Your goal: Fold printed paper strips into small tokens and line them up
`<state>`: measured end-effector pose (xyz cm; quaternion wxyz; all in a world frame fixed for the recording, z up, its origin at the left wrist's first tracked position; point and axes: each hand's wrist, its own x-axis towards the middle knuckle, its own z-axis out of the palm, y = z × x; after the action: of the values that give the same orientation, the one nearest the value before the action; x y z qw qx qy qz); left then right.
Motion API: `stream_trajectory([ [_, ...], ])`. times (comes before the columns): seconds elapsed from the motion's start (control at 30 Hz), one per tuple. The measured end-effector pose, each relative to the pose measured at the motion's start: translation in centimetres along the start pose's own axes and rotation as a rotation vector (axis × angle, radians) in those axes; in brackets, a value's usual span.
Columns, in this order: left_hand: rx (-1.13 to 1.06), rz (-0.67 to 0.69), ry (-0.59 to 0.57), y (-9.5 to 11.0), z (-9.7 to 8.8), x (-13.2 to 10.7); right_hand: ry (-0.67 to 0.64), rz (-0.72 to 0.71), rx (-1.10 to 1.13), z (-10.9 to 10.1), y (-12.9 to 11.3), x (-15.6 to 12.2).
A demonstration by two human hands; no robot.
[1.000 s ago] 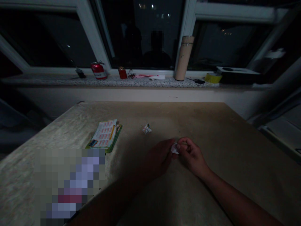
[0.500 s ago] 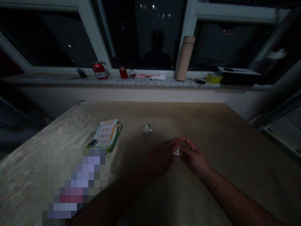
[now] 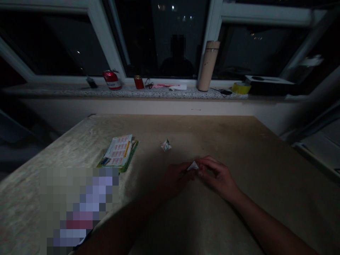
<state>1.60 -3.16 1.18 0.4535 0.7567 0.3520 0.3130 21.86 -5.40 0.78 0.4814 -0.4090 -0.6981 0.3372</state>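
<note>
Two bare forearms are seen in the head view, with no sleeve, watch, bracelet or glove visible on either. The left hand [image 3: 174, 179] is largely lost in shadow, so that little of its fingers can be made out. The right hand [image 3: 219, 177] is lit slightly better, and no ring is seen on its fingers [image 3: 209, 163]

A wide beige wooden table [image 3: 239, 141] fills the lower frame. Left of centre on it lies a green-edged printed leaflet stack [image 3: 118, 153]; near the middle sits a small crumpled white paper scrap [image 3: 165, 145], well apart from it.
</note>
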Motion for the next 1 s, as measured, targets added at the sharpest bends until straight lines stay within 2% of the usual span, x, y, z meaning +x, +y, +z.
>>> stream_trajectory([
  [0.07,-0.004,-0.008,0.000,0.0,0.2,0.0,-0.023,-0.008,0.004,0.1,0.0,0.0],
  [0.3,0.045,0.030,0.004,0.2,0.3,-0.2,0.038,-0.028,0.023,0.4,-0.1,0.0],
  [0.43,0.144,0.076,0.040,0.2,0.5,-0.3,0.015,0.019,0.063,0.6,-0.3,0.0],
  [0.67,0.224,0.098,0.123,0.4,0.8,-0.3,0.085,0.129,0.232,1.2,0.4,-0.1],
  [0.83,0.290,0.157,0.146,0.1,0.7,-0.3,0.109,0.144,0.295,1.2,0.3,0.1],
  [1.0,0.308,0.165,0.115,-0.1,0.3,-0.3,0.052,0.197,0.365,1.2,0.4,0.1],
])
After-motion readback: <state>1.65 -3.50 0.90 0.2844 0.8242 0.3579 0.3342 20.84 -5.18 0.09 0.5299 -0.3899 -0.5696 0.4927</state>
